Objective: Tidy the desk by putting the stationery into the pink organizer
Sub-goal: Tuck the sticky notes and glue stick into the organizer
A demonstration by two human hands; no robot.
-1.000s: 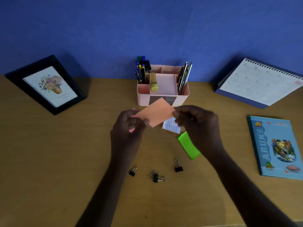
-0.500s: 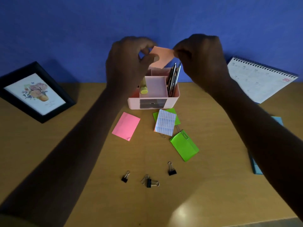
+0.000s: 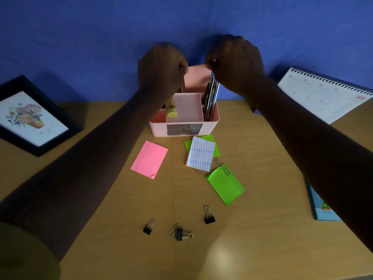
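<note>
The left hand is pinching the left edge of a small orange paper note, which is hanging over the back of the pink plastic organizer box. The right hand is pinching the note's top right corner.

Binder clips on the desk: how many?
3, all loose on the desk: left binder clip, middle binder clip, right binder clip nearest the green note. The arms could hide more.

Black picture frame at left, spiral calendar at right; teal notebook nearer, blue wall behind
</note>
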